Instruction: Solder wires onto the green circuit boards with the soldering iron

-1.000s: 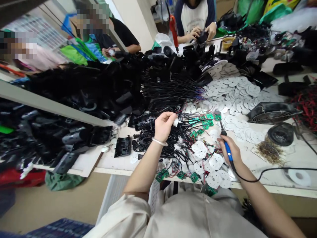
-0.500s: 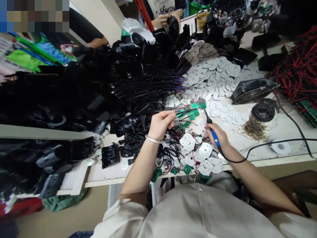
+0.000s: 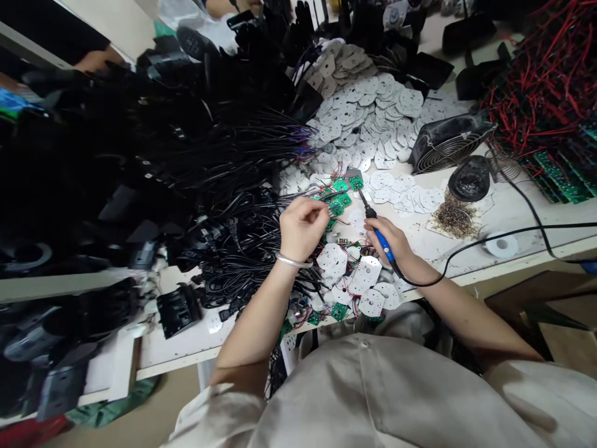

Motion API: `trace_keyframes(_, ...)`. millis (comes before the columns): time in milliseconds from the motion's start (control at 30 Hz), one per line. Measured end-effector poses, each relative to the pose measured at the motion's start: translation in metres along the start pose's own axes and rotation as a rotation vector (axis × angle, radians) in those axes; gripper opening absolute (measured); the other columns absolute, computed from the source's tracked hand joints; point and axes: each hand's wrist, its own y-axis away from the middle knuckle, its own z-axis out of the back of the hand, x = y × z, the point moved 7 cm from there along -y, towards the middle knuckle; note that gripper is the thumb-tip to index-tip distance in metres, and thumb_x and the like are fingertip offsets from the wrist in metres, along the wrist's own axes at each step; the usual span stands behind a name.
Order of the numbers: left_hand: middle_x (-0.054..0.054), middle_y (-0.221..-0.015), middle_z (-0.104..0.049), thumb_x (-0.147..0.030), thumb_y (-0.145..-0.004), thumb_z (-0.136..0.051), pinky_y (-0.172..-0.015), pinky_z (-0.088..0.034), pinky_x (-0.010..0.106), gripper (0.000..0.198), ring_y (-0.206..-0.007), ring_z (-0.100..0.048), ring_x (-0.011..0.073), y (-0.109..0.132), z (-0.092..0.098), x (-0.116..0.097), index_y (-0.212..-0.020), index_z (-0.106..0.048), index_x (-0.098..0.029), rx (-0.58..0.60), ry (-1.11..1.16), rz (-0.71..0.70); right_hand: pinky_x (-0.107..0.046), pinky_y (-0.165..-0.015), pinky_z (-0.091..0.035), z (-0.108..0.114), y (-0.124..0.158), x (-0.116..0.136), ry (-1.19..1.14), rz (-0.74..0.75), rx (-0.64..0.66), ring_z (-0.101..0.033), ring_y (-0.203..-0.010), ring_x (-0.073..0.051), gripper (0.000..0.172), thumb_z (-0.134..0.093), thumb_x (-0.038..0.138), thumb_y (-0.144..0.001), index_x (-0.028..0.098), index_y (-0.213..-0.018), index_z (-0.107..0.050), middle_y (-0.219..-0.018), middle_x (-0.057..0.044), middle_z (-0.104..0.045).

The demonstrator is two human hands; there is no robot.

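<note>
The blue-handled soldering iron (image 3: 382,241) is gripped firmly in the closed right hand (image 3: 388,244), with its tip held just beside the small green circuit boards (image 3: 338,202) at the middle of the frame. Thin wires (image 3: 311,203) are pinched in the closed left hand (image 3: 302,229). Black cables (image 3: 233,274) are heaped at the left, white plates (image 3: 364,106) are piled at upper centre, and a wire-guarded fan (image 3: 450,144) sits at the right, below red wires (image 3: 541,81).
</note>
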Motion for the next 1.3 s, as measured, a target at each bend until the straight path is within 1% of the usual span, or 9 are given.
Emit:
trace_keyframes(167,0.006,-0.084,-0.065,-0.016,-0.079,-0.058,-0.078,-0.051,0.031,0.015,-0.080,-0.062,0.0188,0.011,-0.061,0.013,-0.071,-0.070,-0.017,0.338,-0.273,-0.080,-0.035,-0.093,-0.059,0.001,-0.002,0.001,-0.007,0.005,0.008,-0.068,-0.106,-0.020,0.027,-0.046,0.029,-0.101,0.026,-0.124,-0.059,-0.115,-0.008,-0.068)
trace_keyframes(300,0.008,-0.087,-0.068,-0.015,-0.077,-0.059,-0.085,-0.051,0.036,0.014,-0.085,-0.062,0.0224,0.016,-0.082,0.034,-0.067,-0.068,-0.017,0.411,-0.375,-0.030,-0.034,-0.090,-0.060,-0.001,-0.001,0.000,-0.026,-0.016,0.027,-0.070,-0.101,-0.019,0.028,-0.044,0.031,-0.102,0.026,-0.125,-0.058,-0.114,-0.007,-0.068)
trace_keyframes(433,0.008,-0.088,-0.070,-0.013,-0.071,-0.062,-0.089,-0.051,0.038,0.011,-0.088,-0.063,0.0240,0.018,-0.084,0.038,-0.062,-0.064,-0.018,0.442,-0.379,-0.014,-0.035,-0.090,-0.060,0.001,-0.001,-0.002,-0.059,-0.043,0.029,-0.070,-0.102,-0.019,0.030,-0.045,0.036,-0.102,0.025,-0.127,-0.057,-0.115,-0.008,-0.069)
trace_keyframes(600,0.008,-0.088,-0.071,-0.015,-0.075,-0.059,-0.089,-0.051,0.039,0.012,-0.090,-0.064,0.0241,0.017,-0.081,0.035,-0.064,-0.062,-0.019,0.422,-0.362,0.020,-0.045,-0.095,-0.057,0.026,0.002,0.002,-0.100,0.023,-0.151,-0.070,-0.097,-0.022,0.034,-0.047,0.043,-0.101,0.023,-0.125,-0.061,-0.104,-0.007,-0.074)
trace_keyframes(700,0.006,-0.088,-0.072,-0.018,-0.079,-0.058,-0.091,-0.050,0.038,0.011,-0.090,-0.064,0.0228,0.017,-0.081,0.032,-0.068,-0.063,-0.019,0.438,-0.351,0.032,-0.043,-0.089,-0.059,0.034,0.005,-0.007,-0.196,-0.119,-0.234,-0.072,-0.089,-0.020,0.034,-0.047,0.045,-0.101,0.024,-0.120,-0.066,-0.096,-0.005,-0.074)
trace_keyframes(800,0.005,-0.090,-0.073,-0.019,-0.080,-0.058,-0.096,-0.048,0.039,0.011,-0.093,-0.065,0.0225,0.018,-0.082,0.030,-0.071,-0.064,-0.020,0.469,-0.379,0.061,-0.036,-0.088,-0.060,0.026,0.005,-0.010,-0.274,-0.179,-0.154,-0.072,-0.092,-0.018,0.031,-0.051,0.041,-0.100,0.025,-0.123,-0.065,-0.102,-0.005,-0.075)
trace_keyframes(1100,0.004,-0.100,-0.075,-0.022,-0.082,-0.058,-0.091,-0.047,0.040,0.013,-0.101,-0.064,0.0255,0.018,-0.088,0.023,-0.072,-0.067,-0.021,0.550,-0.548,0.087,-0.032,-0.091,-0.059,0.000,-0.001,-0.001,-0.103,0.009,0.098,-0.070,-0.105,-0.019,0.033,-0.050,0.041,-0.100,0.026,-0.128,-0.060,-0.115,-0.008,-0.072)
trace_keyframes(1200,0.005,-0.101,-0.075,-0.022,-0.082,-0.058,-0.088,-0.046,0.040,0.013,-0.101,-0.064,0.0258,0.018,-0.088,0.023,-0.072,-0.066,-0.020,0.556,-0.579,0.100,-0.034,-0.091,-0.059,0.007,0.003,-0.001,-0.199,-0.023,0.035,-0.072,-0.103,-0.019,0.034,-0.052,0.043,-0.099,0.025,-0.126,-0.062,-0.115,-0.008,-0.072)
trace_keyframes(1300,0.005,-0.101,-0.074,-0.022,-0.082,-0.058,-0.089,-0.046,0.041,0.013,-0.102,-0.064,0.0257,0.018,-0.088,0.025,-0.072,-0.066,-0.020,0.553,-0.574,0.121,-0.033,-0.076,-0.061,0.028,0.010,-0.010,-0.323,-0.148,-0.197,-0.074,-0.080,-0.018,0.031,-0.054,0.046,-0.096,0.024,-0.114,-0.068,-0.093,-0.005,-0.076)
